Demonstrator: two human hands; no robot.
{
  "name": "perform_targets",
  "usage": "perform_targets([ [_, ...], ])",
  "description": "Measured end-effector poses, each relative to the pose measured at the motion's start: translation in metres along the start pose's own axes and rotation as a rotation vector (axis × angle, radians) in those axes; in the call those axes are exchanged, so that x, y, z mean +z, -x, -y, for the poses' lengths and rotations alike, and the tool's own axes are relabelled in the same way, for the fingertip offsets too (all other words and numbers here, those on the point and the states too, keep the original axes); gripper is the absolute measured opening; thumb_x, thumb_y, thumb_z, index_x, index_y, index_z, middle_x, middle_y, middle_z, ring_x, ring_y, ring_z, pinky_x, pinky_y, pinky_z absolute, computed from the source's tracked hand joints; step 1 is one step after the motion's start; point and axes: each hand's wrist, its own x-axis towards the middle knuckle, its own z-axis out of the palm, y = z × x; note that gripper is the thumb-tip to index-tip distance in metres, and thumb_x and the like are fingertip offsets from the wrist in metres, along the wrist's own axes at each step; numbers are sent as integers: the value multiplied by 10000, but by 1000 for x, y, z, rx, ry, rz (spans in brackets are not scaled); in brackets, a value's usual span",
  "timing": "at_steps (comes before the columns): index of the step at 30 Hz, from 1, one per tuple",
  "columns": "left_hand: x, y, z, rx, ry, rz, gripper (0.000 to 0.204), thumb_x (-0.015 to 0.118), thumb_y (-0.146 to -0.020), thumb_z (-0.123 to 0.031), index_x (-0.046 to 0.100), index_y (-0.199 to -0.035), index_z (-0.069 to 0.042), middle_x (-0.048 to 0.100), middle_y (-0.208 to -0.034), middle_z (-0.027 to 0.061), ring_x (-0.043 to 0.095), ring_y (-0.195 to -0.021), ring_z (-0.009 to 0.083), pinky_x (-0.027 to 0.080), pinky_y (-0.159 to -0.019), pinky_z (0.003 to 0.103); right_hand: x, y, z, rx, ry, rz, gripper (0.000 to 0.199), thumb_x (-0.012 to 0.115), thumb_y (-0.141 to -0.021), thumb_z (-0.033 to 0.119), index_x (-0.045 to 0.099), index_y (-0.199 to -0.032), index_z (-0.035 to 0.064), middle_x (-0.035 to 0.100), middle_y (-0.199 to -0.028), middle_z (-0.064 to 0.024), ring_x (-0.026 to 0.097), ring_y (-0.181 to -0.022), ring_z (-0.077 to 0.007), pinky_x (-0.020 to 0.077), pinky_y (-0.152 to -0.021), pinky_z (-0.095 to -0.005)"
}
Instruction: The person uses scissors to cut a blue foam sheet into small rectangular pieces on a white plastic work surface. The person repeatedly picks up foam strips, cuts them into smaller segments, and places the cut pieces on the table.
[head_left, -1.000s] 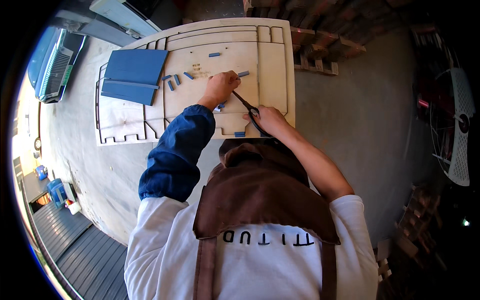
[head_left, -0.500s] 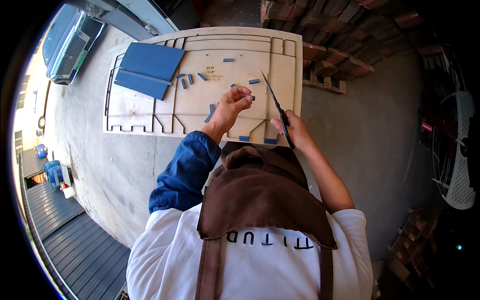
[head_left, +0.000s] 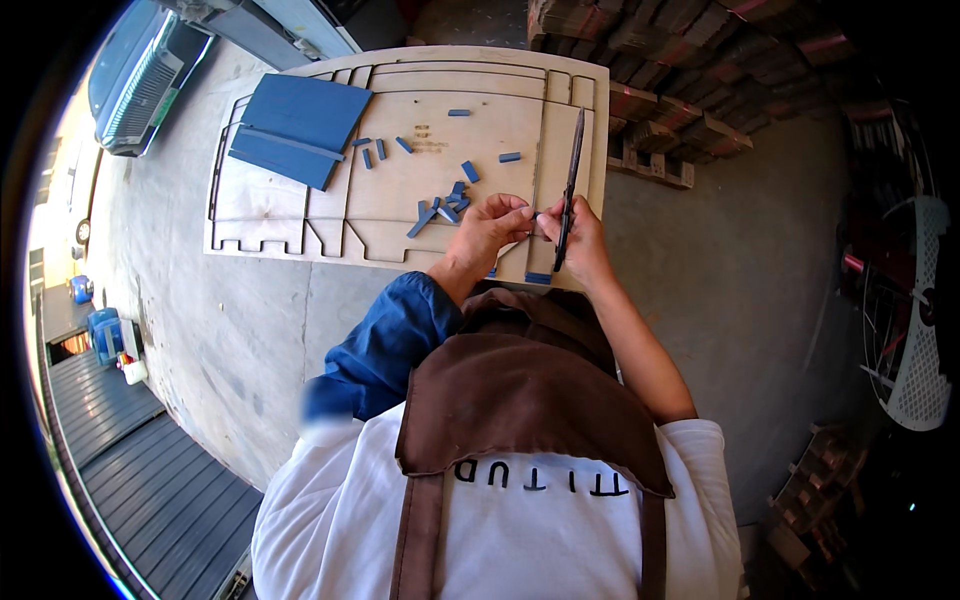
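Over the near right part of the wooden board (head_left: 390, 205), my two hands meet at the fingertips. My left hand (head_left: 490, 230) is closed in a pinch on a small dark piece (head_left: 535, 215), most of it covered by fingers. Black scissors (head_left: 570, 185) are in my right hand (head_left: 580, 240), blades pointing away from me; its thumb and finger also reach the small piece. Left of my hands lies a cluster of short blue strips (head_left: 446, 212), with several more scattered farther off. Blue sheet material (head_left: 302, 115) lies at the board's far left, a narrow strip across it.
A few blue pieces (head_left: 538, 278) sit at the board's near edge, close to my body. Dark slots run through the board. Stacked cardboard on a pallet (head_left: 650, 165) stands beyond its right side. A vehicle (head_left: 150, 85) is at the far left.
My hands have come together, the right moving in to meet the left. The scissors have turned more upright in view. The strip cluster that my left hand covered now shows.
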Motion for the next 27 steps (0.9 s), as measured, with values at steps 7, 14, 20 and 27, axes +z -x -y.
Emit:
perform_targets([
  [7, 15, -9, -4, 118, 38, -103, 164, 655, -885, -137, 560, -997, -62, 639, -886, 41, 646, -830, 160, 521, -738, 277, -53, 52, 26, 129, 804, 111, 589, 661, -792, 574, 503, -841, 9, 522, -671, -88, 520, -616, -220, 444, -604, -345],
  [14, 38, -17, 10, 140, -50, -109, 136, 638, -898, -134, 562, -998, -81, 623, -909, 22, 638, -823, 149, 522, -753, 284, -61, 60, -4, 240, 509, 191, 706, 507, -820, 701, 512, -809, -4, 524, -675, -117, 549, -606, -207, 451, -579, -356],
  [20, 42, -19, 20, 132, -67, -94, 136, 636, -898, -124, 560, -990, -59, 620, -895, 32, 632, -799, 149, 524, -734, 282, -62, 65, -5, 349, 351, 216, 721, 463, -822, 732, 484, -795, 12, 518, -666, -76, 536, -584, -153, 455, -539, -297],
  [27, 43, -17, 25, 104, -121, -106, 174, 646, -894, -146, 557, -989, -31, 622, -863, 49, 628, -776, 147, 526, -730, 280, -64, 66, -4, 368, 391, 244, 742, 438, -820, 748, 484, -793, 8, 514, -638, -68, 540, -564, -161, 459, -535, -298],
])
